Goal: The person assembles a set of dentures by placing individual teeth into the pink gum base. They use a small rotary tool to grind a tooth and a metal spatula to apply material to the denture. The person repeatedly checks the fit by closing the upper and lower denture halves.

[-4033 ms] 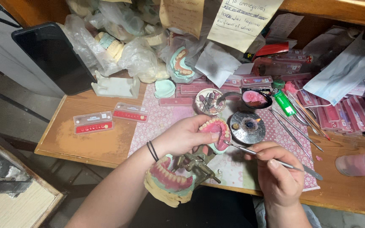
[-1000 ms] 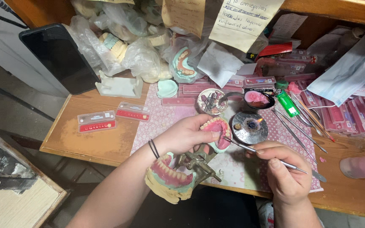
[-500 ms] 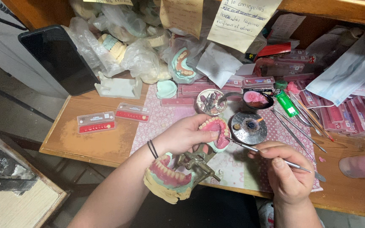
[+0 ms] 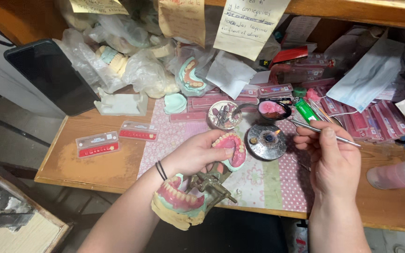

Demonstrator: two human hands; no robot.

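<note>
Reaching in from the lower left, the left forearm slants up to the right across the desk (image 4: pixel 94 168) edge, two dark bands (image 4: pixel 161 170) round the wrist. The left hand (image 4: pixel 195 152) lies palm-down with fingers curled, thumb and fingertips clasped round a pink wax denture (image 4: pixel 233 146) with a row of white teeth, which sits just above the patterned mat (image 4: pixel 268 182) near the desk's front middle. Below that wrist, at the desk edge, a plaster cast with pink gums (image 4: pixel 178 200) sits on a brass articulator (image 4: pixel 212 182), touching the underside of the forearm.

Just right of the denture stands a round metal burner (image 4: pixel 266 141) with a small flame at its centre; behind it are a tin of burs (image 4: pixel 224 114) and a small pot of pink wax (image 4: pixel 272 109).

The right forearm comes straight up from the bottom edge. The right hand (image 4: pixel 331 157) is held knuckles-up, its thumb and forefinger pressed together on a thin metal instrument (image 4: pixel 322 131) held like a pen. The tool runs up-left to right, its tip lying near the wax pot and just above the burner; whether it touches the pot cannot be told.

Farther right lie a green lighter (image 4: pixel 307 110), stacked red tooth cards (image 4: pixel 380 119) and a pink-tinted bottle (image 4: pixel 397 174) on its side.
</note>
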